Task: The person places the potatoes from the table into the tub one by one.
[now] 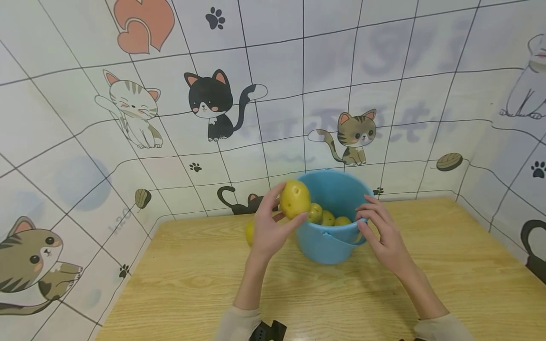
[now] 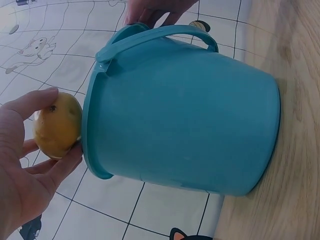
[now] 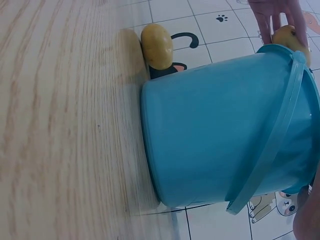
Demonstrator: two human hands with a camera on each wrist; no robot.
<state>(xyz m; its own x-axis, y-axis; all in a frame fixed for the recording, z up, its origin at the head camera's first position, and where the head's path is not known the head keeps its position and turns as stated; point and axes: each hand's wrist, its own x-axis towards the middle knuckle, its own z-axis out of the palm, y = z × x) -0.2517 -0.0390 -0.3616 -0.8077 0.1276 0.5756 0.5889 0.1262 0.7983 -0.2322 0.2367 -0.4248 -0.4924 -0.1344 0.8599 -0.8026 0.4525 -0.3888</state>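
The left hand (image 1: pixel 268 227) gripped a potato (image 1: pixel 295 199) at the rim of the bucket (image 1: pixel 328 246); the right hand (image 1: pixel 381 232) rested open-fingered on its handle (image 1: pixel 356 239).

Head view: looked forward and down from above onto the tabletop (image 1: pixel 426 284) and tiled wall, at moderate range.
Left wrist view: sat low and close, rolled sideways, facing the bucket (image 2: pixel 190 125).
Right wrist view: close, also rolled, opposite flank.
Shared: bucket (image 3: pixel 220 135) appeared in all three.
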